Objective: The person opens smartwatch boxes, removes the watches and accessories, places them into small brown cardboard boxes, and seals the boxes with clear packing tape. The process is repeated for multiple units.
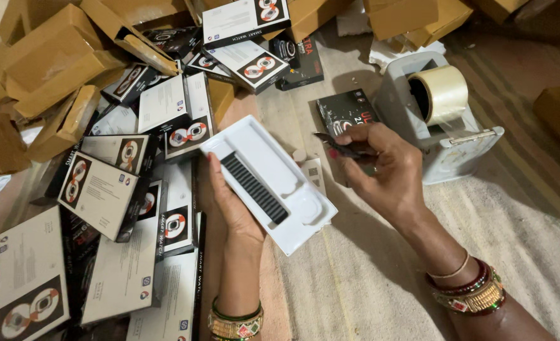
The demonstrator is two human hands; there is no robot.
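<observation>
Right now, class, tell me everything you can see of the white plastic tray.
The white plastic tray is a long moulded insert, glossy and thin-looking, with rounded corners. It has a long recess holding a black ribbed strap, a bare long recess beside it, and a small rounded-square recess at its near end. It lies tilted, resting on the left hand, above the beige cloth.

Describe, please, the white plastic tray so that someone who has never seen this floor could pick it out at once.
Start at the white tape dispenser with its big roll of clear tape, then look left past the right hand. The white plastic tray rests tilted in the left hand. Unlike the flat printed boxes nearby, it is plain moulded plastic with a ribbed black strap in one slot.
</observation>
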